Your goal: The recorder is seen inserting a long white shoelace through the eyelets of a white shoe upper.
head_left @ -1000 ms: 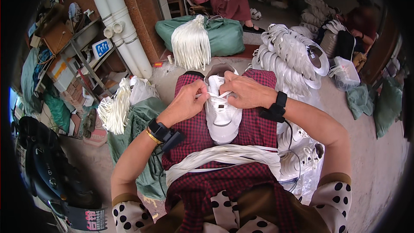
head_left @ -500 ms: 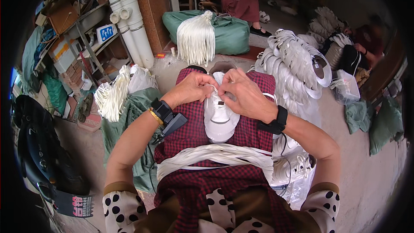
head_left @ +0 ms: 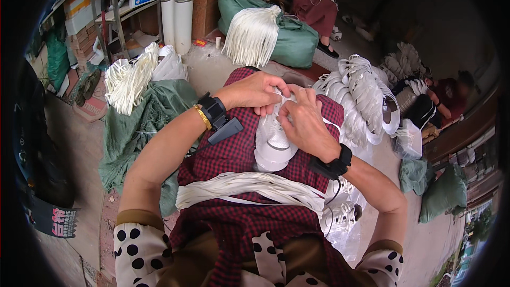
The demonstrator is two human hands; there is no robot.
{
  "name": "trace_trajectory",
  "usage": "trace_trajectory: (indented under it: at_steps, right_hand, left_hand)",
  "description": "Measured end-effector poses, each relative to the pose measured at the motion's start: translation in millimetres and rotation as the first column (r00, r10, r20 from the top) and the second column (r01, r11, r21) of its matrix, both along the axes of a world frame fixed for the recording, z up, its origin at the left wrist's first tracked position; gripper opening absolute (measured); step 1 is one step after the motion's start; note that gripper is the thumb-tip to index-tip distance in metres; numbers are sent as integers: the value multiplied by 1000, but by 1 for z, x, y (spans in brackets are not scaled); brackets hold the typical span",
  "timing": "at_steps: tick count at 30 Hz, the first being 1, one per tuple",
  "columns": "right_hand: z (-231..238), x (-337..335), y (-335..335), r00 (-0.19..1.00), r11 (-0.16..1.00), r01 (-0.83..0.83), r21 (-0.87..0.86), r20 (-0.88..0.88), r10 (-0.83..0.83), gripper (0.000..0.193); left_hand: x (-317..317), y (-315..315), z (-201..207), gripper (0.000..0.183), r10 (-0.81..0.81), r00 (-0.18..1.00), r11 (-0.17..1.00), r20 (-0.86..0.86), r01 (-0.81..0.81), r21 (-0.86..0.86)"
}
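Observation:
A white sneaker [head_left: 273, 154] lies on my lap over a red-and-black checked cloth [head_left: 212, 154], its toe towards me. My left hand [head_left: 255, 93] is closed at the sneaker's far end, pinching a thin white shoelace [head_left: 278, 93] between thumb and forefinger. Curled against the sneaker's right side, my right hand [head_left: 305, 122] presses its fingertips along the eyelets and hides part of the lacing. A loose white lace end shows past that hand, on the cloth. Across my lap, nearer to me, runs a bundle of white laces [head_left: 249, 188].
White sneakers [head_left: 340, 212] lie low on my right, beside a heap of white shoe parts [head_left: 361, 101]. A lace bunch [head_left: 252, 34] hangs over a green sack [head_left: 297, 42] ahead. Another bunch [head_left: 127, 85] tops a green sack on my left. Two other people sit farther off.
The view has turned towards the right. My hands stay at the sneaker's far end; the left fingers have spread along its edge and the right hand has curled closer over the eyelets.

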State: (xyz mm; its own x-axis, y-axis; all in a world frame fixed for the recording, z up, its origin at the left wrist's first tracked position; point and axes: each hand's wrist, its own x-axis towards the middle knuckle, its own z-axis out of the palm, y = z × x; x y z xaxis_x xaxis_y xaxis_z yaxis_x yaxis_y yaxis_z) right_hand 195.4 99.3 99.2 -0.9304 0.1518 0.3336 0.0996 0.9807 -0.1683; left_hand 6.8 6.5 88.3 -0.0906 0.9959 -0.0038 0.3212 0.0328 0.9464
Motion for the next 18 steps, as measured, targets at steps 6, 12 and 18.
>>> trace_trajectory:
  at_steps: [6,12,18]
  right_hand:
    - [11,11,21,980,930,-147,-337,77,183,12]
    - [10,11,33,973,895,-169,-413,74,218,11]
    - [11,10,27,976,906,-142,-398,94,194,11]
  left_hand:
    - [5,-8,-3,25,44,999,998,14,-44,41]
    - [23,-27,-22,26,345,915,808,-208,-177,562]
    - [35,-40,-36,16,487,805,679,-339,-105,726]
